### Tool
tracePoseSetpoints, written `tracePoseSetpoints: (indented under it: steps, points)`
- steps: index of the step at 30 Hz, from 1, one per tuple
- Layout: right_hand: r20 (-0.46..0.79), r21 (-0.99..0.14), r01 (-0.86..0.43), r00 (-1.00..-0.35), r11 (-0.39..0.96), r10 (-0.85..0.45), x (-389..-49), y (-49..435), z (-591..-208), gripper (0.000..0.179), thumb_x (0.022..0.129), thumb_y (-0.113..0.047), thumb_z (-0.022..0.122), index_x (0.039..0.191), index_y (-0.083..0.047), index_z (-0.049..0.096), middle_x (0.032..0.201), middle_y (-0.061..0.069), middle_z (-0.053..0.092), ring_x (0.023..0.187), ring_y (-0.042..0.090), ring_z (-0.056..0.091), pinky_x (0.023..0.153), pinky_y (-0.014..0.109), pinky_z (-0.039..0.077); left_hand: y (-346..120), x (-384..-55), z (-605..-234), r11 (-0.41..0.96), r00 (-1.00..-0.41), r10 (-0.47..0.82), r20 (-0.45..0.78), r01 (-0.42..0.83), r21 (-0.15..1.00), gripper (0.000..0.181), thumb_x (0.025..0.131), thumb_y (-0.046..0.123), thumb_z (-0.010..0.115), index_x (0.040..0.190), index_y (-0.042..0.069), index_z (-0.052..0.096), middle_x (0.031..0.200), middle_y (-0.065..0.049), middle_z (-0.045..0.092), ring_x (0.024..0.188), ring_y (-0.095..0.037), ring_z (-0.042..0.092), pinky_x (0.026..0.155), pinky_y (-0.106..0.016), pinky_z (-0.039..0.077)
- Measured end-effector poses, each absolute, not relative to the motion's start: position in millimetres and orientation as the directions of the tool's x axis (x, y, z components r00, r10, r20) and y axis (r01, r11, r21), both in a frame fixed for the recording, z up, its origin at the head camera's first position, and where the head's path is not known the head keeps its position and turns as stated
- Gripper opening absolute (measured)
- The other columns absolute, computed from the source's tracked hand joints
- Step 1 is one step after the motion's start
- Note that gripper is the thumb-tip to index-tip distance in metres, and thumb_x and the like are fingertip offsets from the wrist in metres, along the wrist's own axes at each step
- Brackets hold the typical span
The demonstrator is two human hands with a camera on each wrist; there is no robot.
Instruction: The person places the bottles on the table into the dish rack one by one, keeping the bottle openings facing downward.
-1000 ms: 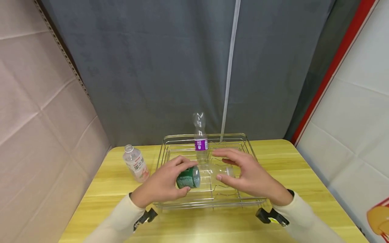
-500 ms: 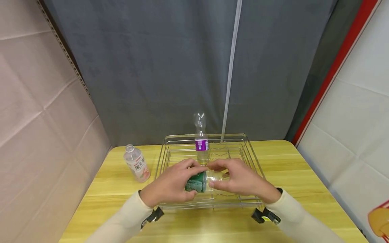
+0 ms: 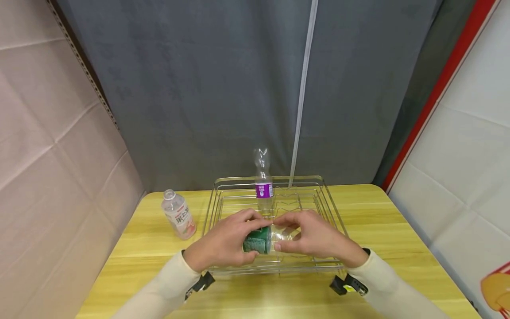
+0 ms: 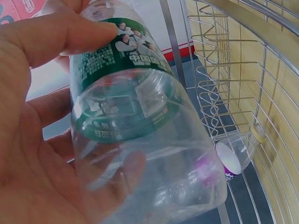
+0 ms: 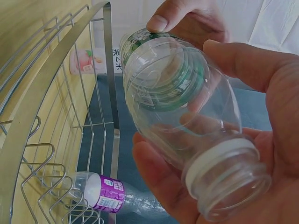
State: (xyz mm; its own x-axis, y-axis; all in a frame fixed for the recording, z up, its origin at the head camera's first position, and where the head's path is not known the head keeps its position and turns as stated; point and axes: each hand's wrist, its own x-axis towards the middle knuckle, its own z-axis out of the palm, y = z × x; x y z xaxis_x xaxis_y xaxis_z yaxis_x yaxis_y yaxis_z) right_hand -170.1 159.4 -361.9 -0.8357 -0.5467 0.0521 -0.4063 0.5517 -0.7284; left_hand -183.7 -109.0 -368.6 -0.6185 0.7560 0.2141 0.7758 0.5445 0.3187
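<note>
A clear plastic bottle [image 3: 256, 240] with a green label lies sideways between my hands, above the wire rack [image 3: 311, 266]. My left hand [image 3: 225, 241] grips it round the label, with the thumb on the label's edge in the left wrist view. At the other end my right hand [image 3: 318, 237] holds the bottle's shoulder, thumb on one side and fingers curled under the other. The right wrist view shows the uncapped neck [image 5: 229, 177] with a white ring, pointing towards the right palm. Fingers hide parts of the label and shoulder.
Inside the rack, a purple-label bottle [image 3: 264, 190] stands base up, neck down. A clear bottle with a white and peach label [image 3: 179, 217] stands on the wooden table [image 3: 139, 248], left of the rack. A grey curtain [image 3: 199, 97] hangs behind, with pale walls either side.
My left hand has shifted slightly right with the green-label bottle. My right hand, spread apart a second ago, has come in left and taken hold of the neck end. Little differs since half a second ago.
</note>
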Motion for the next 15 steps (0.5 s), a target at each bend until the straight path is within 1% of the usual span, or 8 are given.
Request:
tracePoseSetpoints:
  steps: [5, 9, 12, 15]
  points:
    - [0.064, -0.726, -0.408, -0.841, 0.554, -0.537, -168.8, 159.8, -360.8, 0.055, 0.09, -0.04, 0.085, 0.131, -0.007, 0.072, 0.128, 0.009, 0.075, 0.104, 0.019, 0.072, 0.078, 0.019, 0.063, -110.8, -185.1, -366.6, 0.533, -0.61, 0.762, 0.217, 0.782, 0.324, 0.073, 0.08, 0.03, 0.089, 0.147, 0.021, 0.062, 0.133, 0.004, 0.061, 0.103, -0.009, 0.059, 0.086, -0.023, 0.057]
    - [0.075, -0.726, -0.409, -0.846, 0.553, -0.528, -167.2, 160.2, -359.8, 0.056, 0.089, -0.041, 0.085, 0.131, -0.006, 0.072, 0.128, 0.01, 0.075, 0.104, 0.02, 0.072, 0.078, 0.019, 0.063, -114.5, -187.0, -363.5, 0.529, -0.62, 0.751, 0.226, 0.771, 0.355, 0.072, 0.082, 0.038, 0.089, 0.147, 0.022, 0.062, 0.136, 0.006, 0.061, 0.107, -0.009, 0.059, 0.09, -0.027, 0.059]
    - [0.079, -0.732, -0.401, -0.853, 0.551, -0.516, -165.8, 161.2, -357.9, 0.057, 0.088, -0.041, 0.086, 0.13, -0.005, 0.072, 0.127, 0.01, 0.075, 0.104, 0.02, 0.071, 0.078, 0.02, 0.063, -118.9, -189.8, -362.3, 0.545, -0.653, 0.719, 0.238, 0.742, 0.391, 0.073, 0.084, 0.048, 0.087, 0.149, 0.024, 0.061, 0.14, 0.006, 0.061, 0.118, -0.012, 0.062, 0.1, -0.036, 0.059]
    - [0.086, -0.741, -0.392, -0.861, 0.545, -0.501, -164.6, 163.2, -356.2, 0.057, 0.088, -0.04, 0.086, 0.131, -0.005, 0.071, 0.127, 0.009, 0.075, 0.105, 0.02, 0.071, 0.08, 0.021, 0.064, -124.8, -194.1, -362.2, 0.562, -0.699, 0.668, 0.255, 0.698, 0.444, 0.075, 0.086, 0.056, 0.082, 0.151, 0.027, 0.058, 0.145, 0.005, 0.061, 0.131, -0.02, 0.061, 0.111, -0.05, 0.055]
